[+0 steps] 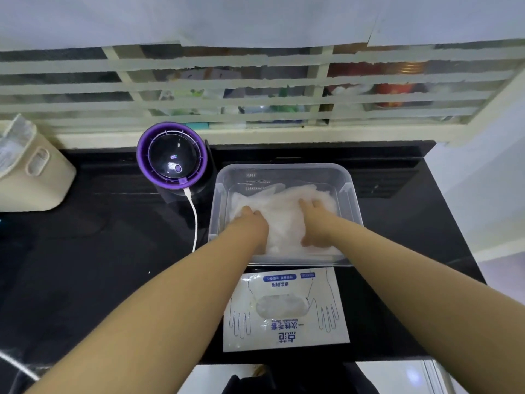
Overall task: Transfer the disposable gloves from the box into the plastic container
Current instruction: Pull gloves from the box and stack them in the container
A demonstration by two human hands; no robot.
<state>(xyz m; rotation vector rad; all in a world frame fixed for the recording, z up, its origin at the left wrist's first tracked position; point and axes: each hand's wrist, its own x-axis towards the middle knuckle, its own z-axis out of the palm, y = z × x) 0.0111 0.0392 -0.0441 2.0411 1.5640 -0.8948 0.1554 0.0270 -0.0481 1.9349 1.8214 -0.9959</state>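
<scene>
The gloves (284, 220) lie in the clear plastic container (351, 206) on the black tabletop (99, 265). The right grip (315, 223) is open, with its fingers flat on them. The left grip (251, 226) presses them also; I cannot tell if its fingers curl. The flat box (284, 336) lies just before the container.

Left hand (251, 224) and right hand (314, 223) reach forward side by side, palms down, fingers relaxed.

The glove box (285, 311) carries blue print, upside down from here: "一次性手套", with a small "Disposable Gloves" beside it. The brand characters and blue tags are too blurred to read.
</scene>
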